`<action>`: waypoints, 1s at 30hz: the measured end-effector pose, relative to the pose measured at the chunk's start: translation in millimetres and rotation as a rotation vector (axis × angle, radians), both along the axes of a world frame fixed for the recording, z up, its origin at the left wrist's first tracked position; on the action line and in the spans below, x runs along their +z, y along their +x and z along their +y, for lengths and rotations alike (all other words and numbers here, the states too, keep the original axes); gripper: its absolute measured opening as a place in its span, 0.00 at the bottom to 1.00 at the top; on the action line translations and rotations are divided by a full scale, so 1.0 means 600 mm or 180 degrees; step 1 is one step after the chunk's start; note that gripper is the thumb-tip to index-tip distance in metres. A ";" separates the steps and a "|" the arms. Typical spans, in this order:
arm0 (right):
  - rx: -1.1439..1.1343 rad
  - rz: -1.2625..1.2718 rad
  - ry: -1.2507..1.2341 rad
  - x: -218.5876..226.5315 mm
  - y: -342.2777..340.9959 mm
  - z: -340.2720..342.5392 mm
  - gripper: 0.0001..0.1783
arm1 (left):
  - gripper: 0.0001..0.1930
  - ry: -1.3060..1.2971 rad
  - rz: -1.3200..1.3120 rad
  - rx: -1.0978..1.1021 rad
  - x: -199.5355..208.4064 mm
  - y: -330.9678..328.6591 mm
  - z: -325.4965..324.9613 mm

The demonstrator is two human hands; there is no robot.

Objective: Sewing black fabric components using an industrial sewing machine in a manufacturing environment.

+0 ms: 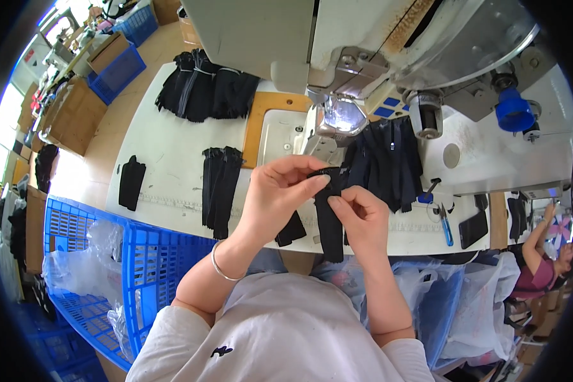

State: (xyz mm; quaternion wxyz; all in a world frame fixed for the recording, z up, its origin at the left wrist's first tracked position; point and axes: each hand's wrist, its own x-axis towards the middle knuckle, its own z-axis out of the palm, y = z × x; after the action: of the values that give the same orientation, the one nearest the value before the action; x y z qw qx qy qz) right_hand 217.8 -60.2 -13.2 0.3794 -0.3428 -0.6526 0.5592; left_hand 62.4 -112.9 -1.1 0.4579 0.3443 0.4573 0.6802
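Observation:
Over the front of the sewing machine table, my left hand (275, 196) pinches the top end of a black zipper (330, 232) between thumb and fingers. My right hand (364, 219) grips the same zipper a little lower, at its right edge. The zipper hangs down past the table's front edge, its upper end partly hidden by my fingers. Just behind it, to the right, lies a pile of dark zippers (388, 159) below the lit head of the sewing machine (340, 118). Partly behind my left hand is another short black piece (291, 230).
Several black zipper bundles (221, 191) lie on the white table (172, 169), with a larger tied bundle (204, 86) farther back. At right are blue-handled snips (446, 229) and a black phone-like object (473, 230). A blue crate (130, 280) stands left, plastic bags (481, 305) right. Another person (541, 261) sits far right.

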 end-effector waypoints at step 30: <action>-0.0479 0.0266 0.0520 0.033 -0.085 0.055 0.10 | 0.16 -0.0106 -0.0502 0.0173 0.027 -0.042 0.086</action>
State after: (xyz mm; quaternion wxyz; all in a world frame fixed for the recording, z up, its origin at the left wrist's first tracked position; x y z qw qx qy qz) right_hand 167.0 -27.0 6.4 0.4739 -0.3352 -0.6519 0.4880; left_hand 36.9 -61.4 15.0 0.4796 0.2694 0.4402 0.7097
